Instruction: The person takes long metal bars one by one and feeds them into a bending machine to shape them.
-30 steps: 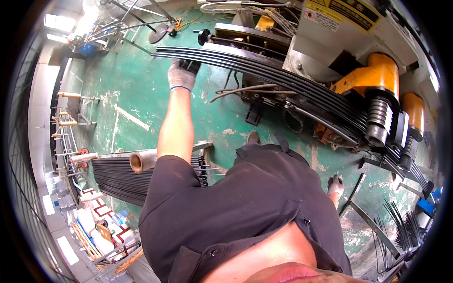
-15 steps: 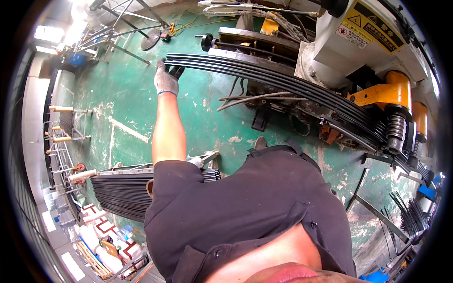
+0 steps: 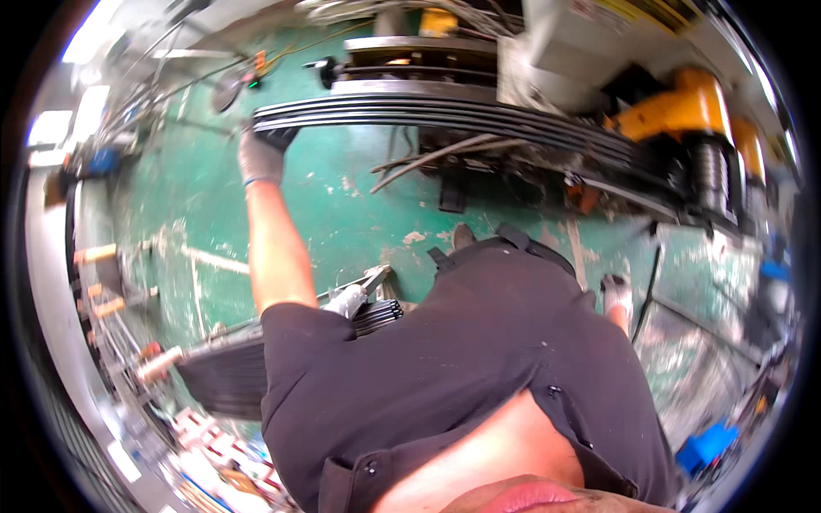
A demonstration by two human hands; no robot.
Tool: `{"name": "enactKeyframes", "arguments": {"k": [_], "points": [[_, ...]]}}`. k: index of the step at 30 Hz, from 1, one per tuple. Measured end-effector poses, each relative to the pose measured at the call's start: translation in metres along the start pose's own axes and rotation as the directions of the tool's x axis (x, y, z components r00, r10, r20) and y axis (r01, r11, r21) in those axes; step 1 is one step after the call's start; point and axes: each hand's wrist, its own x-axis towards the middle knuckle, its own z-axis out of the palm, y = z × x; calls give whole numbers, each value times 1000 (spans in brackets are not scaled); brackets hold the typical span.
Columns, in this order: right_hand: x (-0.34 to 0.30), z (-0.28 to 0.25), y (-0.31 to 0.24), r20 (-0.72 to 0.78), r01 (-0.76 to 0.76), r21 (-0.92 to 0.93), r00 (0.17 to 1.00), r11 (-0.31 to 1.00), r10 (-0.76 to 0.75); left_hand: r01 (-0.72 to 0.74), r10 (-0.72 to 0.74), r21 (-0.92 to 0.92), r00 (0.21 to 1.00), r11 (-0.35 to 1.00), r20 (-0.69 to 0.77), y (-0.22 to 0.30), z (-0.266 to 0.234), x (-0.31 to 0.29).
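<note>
My left hand [image 3: 260, 159], in a pale glove with dark fingers, is closed around the left ends of several long black metal bars [image 3: 410, 111]. The bars lie side by side and run right, along the front of a machine, to a spot below its orange arm [image 3: 667, 115]. Their far ends are blurred there. My right hand [image 3: 617, 295], also gloved, hangs low beside my right hip, away from the bars. Motion blur hides how its fingers are set.
A machine bed [image 3: 419, 87] with a crank knob stands behind the bars, and a cable [image 3: 436, 158] loops below them. Left of my body, a rack holds a stack of black bars [image 3: 224, 376]. A metal frame [image 3: 697, 325] stands on the right; a blue object [image 3: 708, 445] is lower right.
The whole view has shifted, so the machine and bars appear further left. My left hand still holds the bar ends. My right hand has come into view beside my hip.
</note>
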Motion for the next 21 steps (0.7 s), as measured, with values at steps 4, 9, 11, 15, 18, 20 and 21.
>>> {"name": "enactKeyframes", "arguments": {"k": [4, 9, 11, 15, 18, 20, 21], "points": [[-26, -9, -27, 0, -74, -304, 997, 950, 77, 16, -18, 108, 1000, 994, 12, -1, -14, -3], [-42, -13, -36, 38, -151, -177, 986, 973, 161, 48, -40, 293, 999, 955, -35, 9, -11, -7], [-29, -7, -16, 60, -159, -154, 984, 975, 170, 57, -36, 299, 996, 953, -76, 10, -6, -9], [2, -17, -20, 105, -154, -146, 980, 977, 170, -88, 121, 147, 965, 985, -233, -12, 34, -34], [30, -30, -14, 140, -151, -122, 976, 981, 168, -121, 114, 6, 916, 993, -385, -66, 50, -52], [59, -37, 1, 181, -140, -97, 971, 985, 156, -45, 21, -53, 918, 998, -396, -122, 89, -79], [71, -44, -1, 189, -146, -102, 968, 984, 164, 52, -89, -107, 920, 993, -381, -152, 93, -85]]}}
